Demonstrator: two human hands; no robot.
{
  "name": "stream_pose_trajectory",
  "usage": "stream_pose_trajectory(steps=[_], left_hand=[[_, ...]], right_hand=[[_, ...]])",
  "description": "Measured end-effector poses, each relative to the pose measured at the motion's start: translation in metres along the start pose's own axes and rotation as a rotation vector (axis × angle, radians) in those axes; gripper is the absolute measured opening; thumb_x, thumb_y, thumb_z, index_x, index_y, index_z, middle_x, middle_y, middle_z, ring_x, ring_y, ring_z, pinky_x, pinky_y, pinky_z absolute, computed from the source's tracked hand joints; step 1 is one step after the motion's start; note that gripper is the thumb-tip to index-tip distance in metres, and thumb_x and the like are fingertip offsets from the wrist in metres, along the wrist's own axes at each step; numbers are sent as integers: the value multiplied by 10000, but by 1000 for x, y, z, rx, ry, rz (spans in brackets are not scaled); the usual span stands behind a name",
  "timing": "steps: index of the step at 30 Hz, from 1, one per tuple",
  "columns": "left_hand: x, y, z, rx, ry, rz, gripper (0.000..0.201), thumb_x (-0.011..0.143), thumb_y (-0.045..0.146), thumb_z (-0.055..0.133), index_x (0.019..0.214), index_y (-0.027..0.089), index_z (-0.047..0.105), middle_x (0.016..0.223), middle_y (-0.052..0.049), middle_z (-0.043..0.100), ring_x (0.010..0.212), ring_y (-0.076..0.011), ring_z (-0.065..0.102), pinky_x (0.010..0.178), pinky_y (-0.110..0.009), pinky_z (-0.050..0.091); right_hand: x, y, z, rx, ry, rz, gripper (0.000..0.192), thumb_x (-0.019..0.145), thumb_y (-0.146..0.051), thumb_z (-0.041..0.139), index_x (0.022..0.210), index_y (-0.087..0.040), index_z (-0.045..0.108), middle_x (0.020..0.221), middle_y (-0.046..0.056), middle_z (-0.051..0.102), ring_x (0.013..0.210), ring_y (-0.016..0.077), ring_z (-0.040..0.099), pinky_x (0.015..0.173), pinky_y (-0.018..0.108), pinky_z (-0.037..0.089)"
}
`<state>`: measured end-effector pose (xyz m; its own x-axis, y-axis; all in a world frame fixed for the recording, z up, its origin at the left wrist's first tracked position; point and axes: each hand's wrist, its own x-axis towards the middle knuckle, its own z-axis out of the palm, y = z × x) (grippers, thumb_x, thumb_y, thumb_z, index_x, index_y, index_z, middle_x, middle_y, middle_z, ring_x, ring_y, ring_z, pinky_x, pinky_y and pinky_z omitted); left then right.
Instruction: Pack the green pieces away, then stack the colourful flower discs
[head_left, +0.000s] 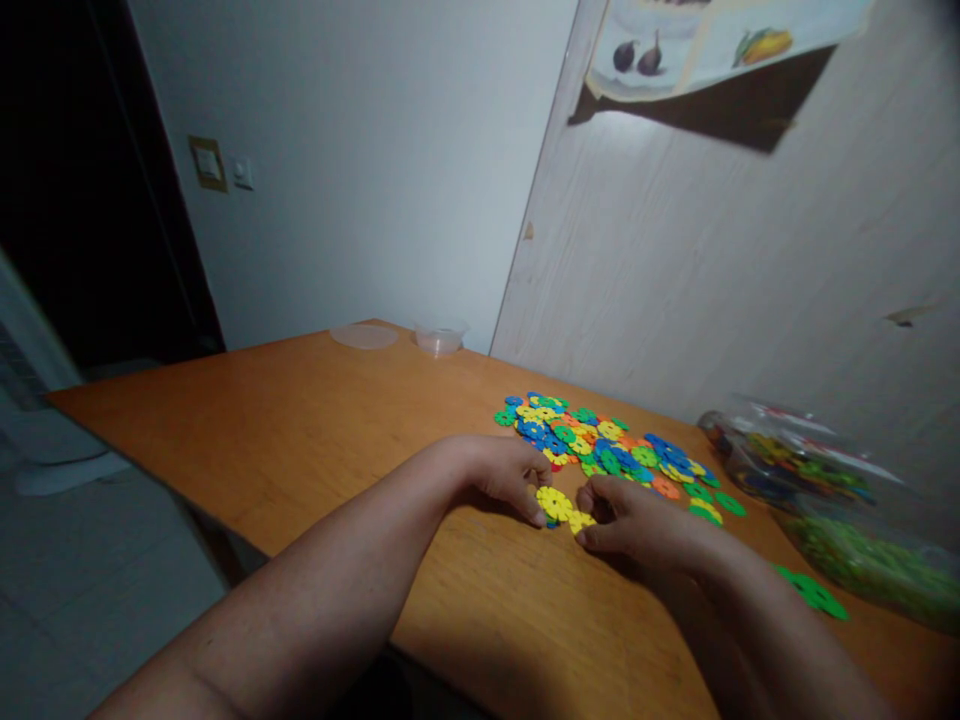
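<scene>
Both my hands rest on a wooden table (300,440), meeting over a few yellow snowflake-shaped plastic discs (561,507). My left hand (504,475) pinches the left side of the yellow discs between thumb and fingers. My right hand (630,520) grips their right side with curled fingers. Just beyond the hands lies a spread pile of blue, green, yellow and orange discs (607,445) on the tabletop.
A clear plastic bag (817,500) with more discs lies at the right, two loose green discs (814,592) near it. A small clear cup (439,340) and a flat lid (364,336) sit at the table's far end. Walls stand behind and right.
</scene>
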<state>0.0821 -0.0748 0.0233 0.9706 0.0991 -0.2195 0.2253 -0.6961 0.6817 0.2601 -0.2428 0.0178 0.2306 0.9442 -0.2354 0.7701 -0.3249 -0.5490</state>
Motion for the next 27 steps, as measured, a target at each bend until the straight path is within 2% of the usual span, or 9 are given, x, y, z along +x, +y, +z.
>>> stream_pose_trajectory(steps=[6,11,15,18,23,27], left_hand=[[-1,-1,1,-69,15,-30,430,613,398,845,927,212,619,753,55,570,672,-113,499,559,-224,332],[-3,-4,1,-213,2,-65,439,589,326,849,918,207,584,691,68,533,576,-92,451,505,-215,297],[-1,-6,3,-387,-70,-30,417,605,308,821,904,201,550,673,66,541,549,-91,451,485,-211,302],[1,-6,4,-376,-44,-16,425,592,269,817,906,200,540,681,68,547,567,-92,462,497,-207,312],[2,-4,3,-272,-18,-11,350,612,244,790,858,191,546,676,69,528,576,-83,435,505,-203,293],[2,-3,6,-287,-26,-11,343,614,249,782,849,195,539,653,73,509,554,-80,414,494,-206,282]], right_hand=[[0,-1,-1,147,-9,-12,221,677,-245,706,797,-211,523,660,-40,550,563,104,480,490,220,341],[2,2,-12,432,117,-57,241,718,-343,707,748,-207,511,578,-61,511,473,76,425,439,203,295],[2,-5,-8,718,-18,14,284,753,-427,700,834,-212,534,557,-49,555,441,87,464,438,208,349],[3,-14,4,766,-68,50,269,734,-392,715,818,-208,537,571,-28,583,459,96,508,480,226,420],[5,-21,21,806,-1,29,236,700,-326,715,776,-209,525,610,-18,598,506,103,540,528,238,453],[6,-23,22,833,-31,-4,222,685,-297,706,771,-206,522,609,-16,604,530,108,557,555,243,456]])
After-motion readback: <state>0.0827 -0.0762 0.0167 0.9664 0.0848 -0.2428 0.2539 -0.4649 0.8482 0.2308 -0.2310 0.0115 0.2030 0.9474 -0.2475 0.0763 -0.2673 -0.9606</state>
